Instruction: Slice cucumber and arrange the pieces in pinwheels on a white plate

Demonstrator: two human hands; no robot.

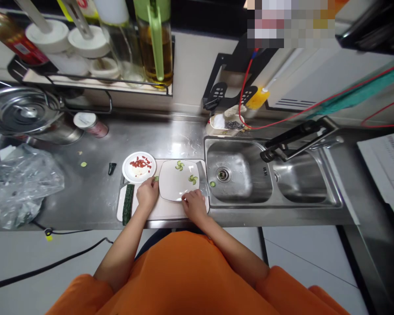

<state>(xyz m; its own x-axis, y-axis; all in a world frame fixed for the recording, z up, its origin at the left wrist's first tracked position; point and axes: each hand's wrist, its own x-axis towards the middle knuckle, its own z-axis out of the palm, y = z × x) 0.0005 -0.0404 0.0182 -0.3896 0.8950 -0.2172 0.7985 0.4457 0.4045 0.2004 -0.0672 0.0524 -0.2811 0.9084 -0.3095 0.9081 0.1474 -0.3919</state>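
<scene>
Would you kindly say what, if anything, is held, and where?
It cannot be told: left hand at a cucumber piece, right hand at the square plate's near edge.

No text could be read. The red bottle (pixel 18 39) carried a small pale label, too blurred to make out. Print on the paper (pixel 389 162) at the right was too small, as were the marks on the jar (pixel 96 128). A pack's (pixel 85 5) red mark was cut off at the top edge.
</scene>
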